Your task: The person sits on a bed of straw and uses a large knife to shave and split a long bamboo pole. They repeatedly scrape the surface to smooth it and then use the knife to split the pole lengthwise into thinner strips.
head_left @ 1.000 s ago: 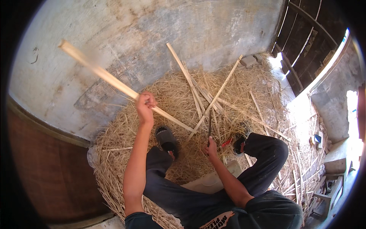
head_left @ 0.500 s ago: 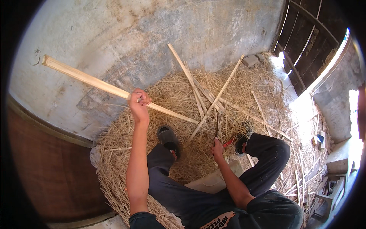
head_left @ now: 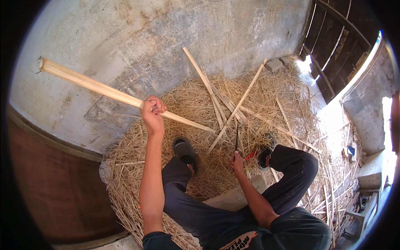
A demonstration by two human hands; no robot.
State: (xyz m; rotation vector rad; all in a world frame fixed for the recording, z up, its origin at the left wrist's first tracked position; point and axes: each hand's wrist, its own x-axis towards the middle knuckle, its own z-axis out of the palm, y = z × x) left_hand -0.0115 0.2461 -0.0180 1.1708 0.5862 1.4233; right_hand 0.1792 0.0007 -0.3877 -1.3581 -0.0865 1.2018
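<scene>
My left hand (head_left: pixel 153 109) is raised and closed around a long pale strip of split wood or bamboo (head_left: pixel 93 86). The strip slants from the wall at upper left down toward the middle, its thin end above the pile of shavings. Lower and further right, my right hand (head_left: pixel 237 162) grips a knife (head_left: pixel 237 137) with a narrow dark blade pointing away from me. Beyond the blade, several loose strips (head_left: pixel 241 100) lie crossed on the shavings (head_left: pixel 183 93). A small red piece (head_left: pixel 251 156) shows beside my right hand; its kind is unclear.
My sandalled feet (head_left: pixel 184 151) stand apart in the shavings, a pale block (head_left: pixel 235 196) between my legs. A stained wall (head_left: pixel 166 41) rises ahead. A brown panel (head_left: pixel 58 179) is at left; dark boards (head_left: pixel 333 46) and a small wooden stool (head_left: pixel 362 212) are at right.
The strip in my left hand has shifted slightly to the left and its far end a little up. The knife's blade has swung slightly; both hands keep their grip.
</scene>
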